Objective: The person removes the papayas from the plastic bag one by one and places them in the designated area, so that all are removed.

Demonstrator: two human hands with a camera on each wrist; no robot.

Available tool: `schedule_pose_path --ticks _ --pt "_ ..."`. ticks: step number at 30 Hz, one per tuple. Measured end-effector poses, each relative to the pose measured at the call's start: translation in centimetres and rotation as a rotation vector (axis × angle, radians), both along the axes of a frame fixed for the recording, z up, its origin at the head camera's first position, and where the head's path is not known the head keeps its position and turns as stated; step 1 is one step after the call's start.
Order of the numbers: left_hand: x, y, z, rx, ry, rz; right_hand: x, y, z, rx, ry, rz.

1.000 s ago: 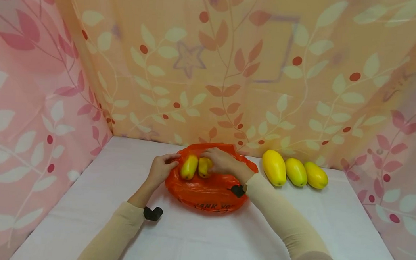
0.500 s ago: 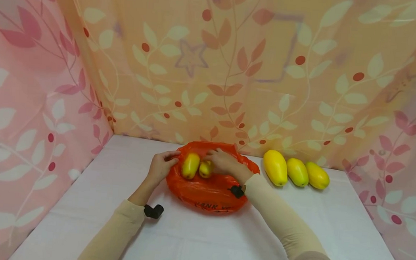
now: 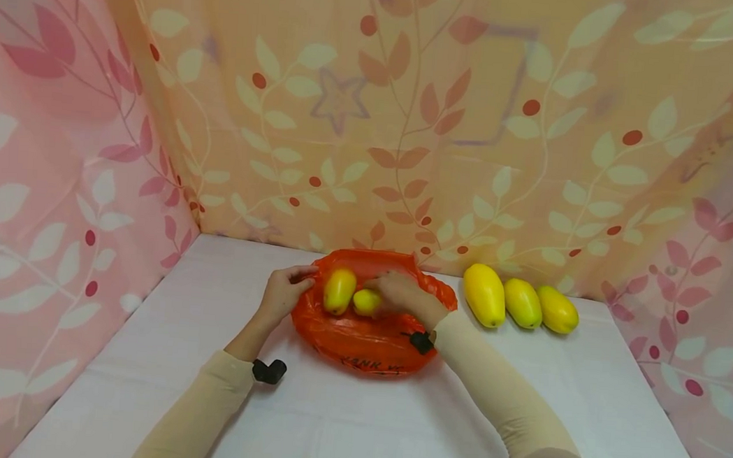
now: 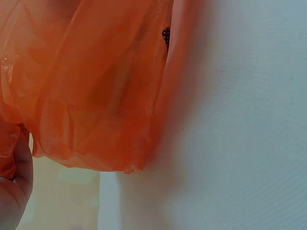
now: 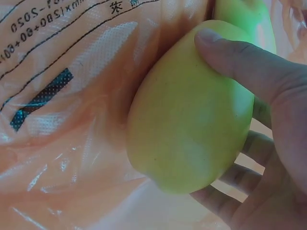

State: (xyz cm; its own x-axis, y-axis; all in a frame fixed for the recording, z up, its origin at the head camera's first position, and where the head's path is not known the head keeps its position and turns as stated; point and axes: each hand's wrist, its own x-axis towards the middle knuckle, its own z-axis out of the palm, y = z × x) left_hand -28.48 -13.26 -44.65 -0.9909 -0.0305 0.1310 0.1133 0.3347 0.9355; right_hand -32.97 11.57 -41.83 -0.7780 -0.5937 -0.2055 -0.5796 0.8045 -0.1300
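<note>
Lowered a little deeper into the bag (image 3: 360, 334) since the earlier frame: the fruit (image 3: 367, 301) in the right hand (image 3: 403, 294)
That fruit is grasped by thumb and fingers inside the orange bag on the desk (image 3: 342, 424), beside a second fruit (image 3: 339, 290); the bag's rim is pinched by the left hand (image 3: 282, 297)

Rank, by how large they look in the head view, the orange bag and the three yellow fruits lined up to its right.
1. orange bag
2. leftmost fruit
3. middle fruit and rightmost fruit: they look alike, so neither ranks above the other.
</note>
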Motion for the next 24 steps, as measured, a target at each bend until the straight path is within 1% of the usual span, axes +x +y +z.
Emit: schedule_pose_path --ticks 5,10,15,20,24 --pt "0.0 -0.1 -0.1 -0.008 -0.006 -0.006 0.0 0.0 -0.2 0.002 0.027 0.002" --pt "0.0 -0.1 -0.3 -0.008 -0.009 -0.004 0.1 0.0 -0.6 0.045 0.057 0.005" --pt "0.0 -0.1 -0.2 0.004 -0.011 -0.001 0.5 -0.1 -0.5 0.054 0.037 0.015" --pt "0.0 -0.1 -0.2 0.001 -0.006 0.004 0.8 -0.1 0.1 0.028 0.001 -0.001" --pt "0.0 -0.2 -0.2 0.002 -0.005 0.004 0.8 -0.1 0.7 -0.018 -0.033 -0.014"
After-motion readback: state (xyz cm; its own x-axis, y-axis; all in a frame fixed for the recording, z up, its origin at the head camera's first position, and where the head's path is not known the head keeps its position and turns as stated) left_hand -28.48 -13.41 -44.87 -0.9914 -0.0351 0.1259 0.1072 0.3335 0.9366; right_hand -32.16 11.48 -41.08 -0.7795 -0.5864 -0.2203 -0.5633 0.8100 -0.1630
